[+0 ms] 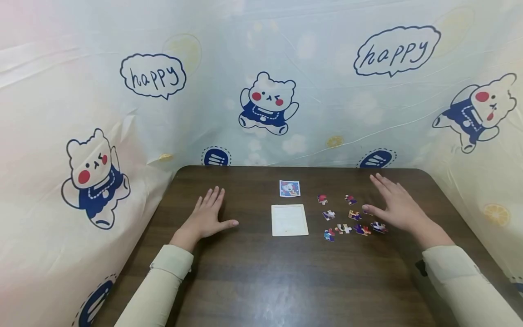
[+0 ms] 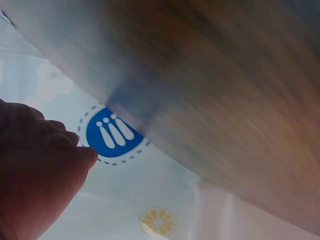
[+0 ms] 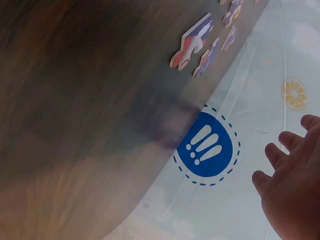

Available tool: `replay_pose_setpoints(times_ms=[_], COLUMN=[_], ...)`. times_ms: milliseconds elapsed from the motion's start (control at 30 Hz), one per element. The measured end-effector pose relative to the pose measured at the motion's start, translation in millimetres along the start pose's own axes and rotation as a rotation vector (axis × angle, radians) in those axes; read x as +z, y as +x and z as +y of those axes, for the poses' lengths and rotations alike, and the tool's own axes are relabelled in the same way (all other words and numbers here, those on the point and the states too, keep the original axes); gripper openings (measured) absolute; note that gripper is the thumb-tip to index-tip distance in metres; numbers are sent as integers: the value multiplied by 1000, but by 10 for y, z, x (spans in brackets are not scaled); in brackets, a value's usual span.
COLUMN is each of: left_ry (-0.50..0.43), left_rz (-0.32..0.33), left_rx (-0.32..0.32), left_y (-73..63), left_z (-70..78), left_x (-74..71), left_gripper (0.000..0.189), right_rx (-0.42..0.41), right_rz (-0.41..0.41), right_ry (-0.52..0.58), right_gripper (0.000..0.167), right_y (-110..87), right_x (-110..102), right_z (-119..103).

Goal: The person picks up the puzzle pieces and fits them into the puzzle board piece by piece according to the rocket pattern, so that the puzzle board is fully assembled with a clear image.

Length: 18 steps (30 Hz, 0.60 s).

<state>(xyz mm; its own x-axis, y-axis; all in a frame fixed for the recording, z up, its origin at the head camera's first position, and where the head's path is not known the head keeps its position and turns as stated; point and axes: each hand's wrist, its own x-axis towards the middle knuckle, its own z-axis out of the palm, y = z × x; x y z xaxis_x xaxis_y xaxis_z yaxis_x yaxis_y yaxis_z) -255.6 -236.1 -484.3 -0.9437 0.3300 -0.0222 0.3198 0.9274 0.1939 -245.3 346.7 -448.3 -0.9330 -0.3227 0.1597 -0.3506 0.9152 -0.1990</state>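
Observation:
My left hand (image 1: pixel 207 216), palm down with fingers spread, is at the left part of the brown table (image 1: pixel 245 281) and holds nothing. On the right side my right hand (image 1: pixel 399 208) is likewise spread, its thumb partly covering a jigsaw piece. Several loose jigsaw pieces (image 1: pixel 343 229) in purple, red and white lie just left of that hand. Between the hands sits a square white puzzle tray (image 1: pixel 289 220). Behind it lies a small picture card (image 1: pixel 289 188) with a white character on blue. In the right wrist view, jigsaw pieces (image 3: pixel 192 44) show near the table edge, apart from the fingers.
A pale cloth (image 1: pixel 318 54) printed with bears and the word "happy" hangs behind the table and along both sides. The table's far edge runs close behind the picture card. A dark band (image 1: pixel 421 268) shows at the right sleeve.

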Motion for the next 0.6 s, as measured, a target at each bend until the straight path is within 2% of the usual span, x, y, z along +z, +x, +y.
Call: replay_pose_setpoints(times_ms=[267,433,600], left_ry=[-59,-58,-60], left_rz=[2,1,-28], left_rx=[80,109,128], left_y=[43,102,150], left_z=[290,423,543], left_x=[22,56,78], left_gripper=[114,113,114], right_rx=[28,35,26], right_rz=[-16,-19,-21], right_ry=[110,162,218], right_gripper=[95,97,100], right_y=[75,133,191], right_x=[65,108,144], right_z=[-64,-104,-128])
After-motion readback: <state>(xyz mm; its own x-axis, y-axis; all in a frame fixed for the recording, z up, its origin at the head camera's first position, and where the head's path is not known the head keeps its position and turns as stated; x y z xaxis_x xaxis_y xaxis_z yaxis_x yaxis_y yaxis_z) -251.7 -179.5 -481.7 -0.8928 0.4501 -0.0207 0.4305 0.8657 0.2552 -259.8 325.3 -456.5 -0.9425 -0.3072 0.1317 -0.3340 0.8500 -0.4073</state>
